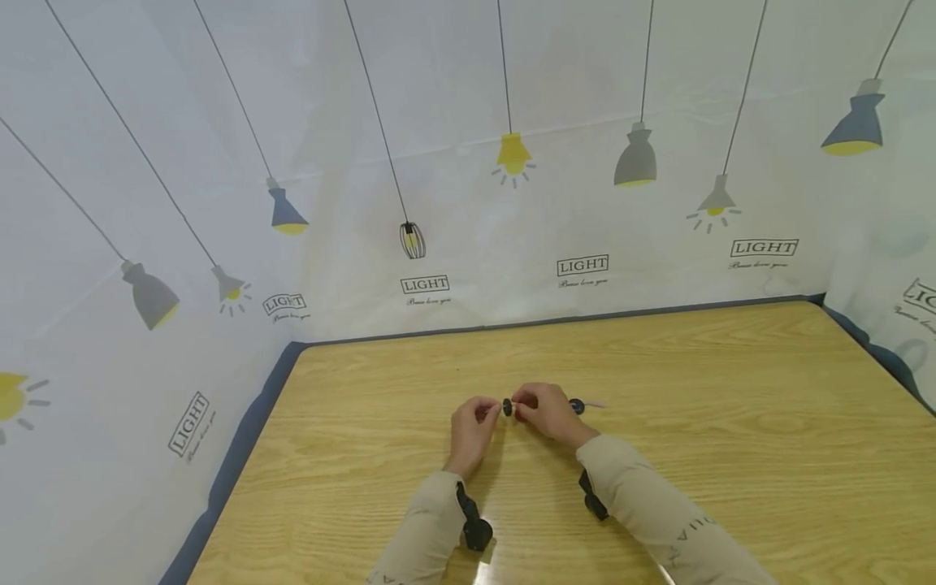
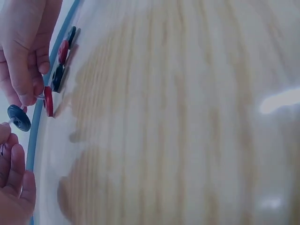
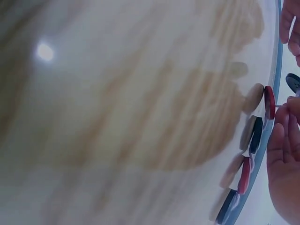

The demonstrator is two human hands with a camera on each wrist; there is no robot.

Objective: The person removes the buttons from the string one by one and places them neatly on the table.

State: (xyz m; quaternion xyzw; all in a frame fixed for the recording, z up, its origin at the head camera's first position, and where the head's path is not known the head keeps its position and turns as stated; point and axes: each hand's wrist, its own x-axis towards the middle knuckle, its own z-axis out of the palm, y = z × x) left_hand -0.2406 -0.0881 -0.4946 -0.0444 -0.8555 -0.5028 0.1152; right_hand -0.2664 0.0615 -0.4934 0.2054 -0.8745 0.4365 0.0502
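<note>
Beige sleeves (image 1: 651, 500) extend over a wooden table (image 1: 366, 455); the left hand (image 1: 471, 432) and right hand (image 1: 553, 413) both pinch a pale strand (image 1: 597, 405), a dark button (image 1: 508, 407) between their fingertips; red and dark buttons (image 3: 244, 175) alternate beside the right hand; a lamp-printed wall covering (image 1: 453, 97) rises behind

I saw a tilted, round black button (image 3: 293, 83) between the left hand (image 1: 474, 424) and right hand (image 1: 545, 410); two red buttons (image 2: 48, 101) and two dark buttons (image 2: 57, 78) lined a pale cord (image 1: 595, 405).
</note>
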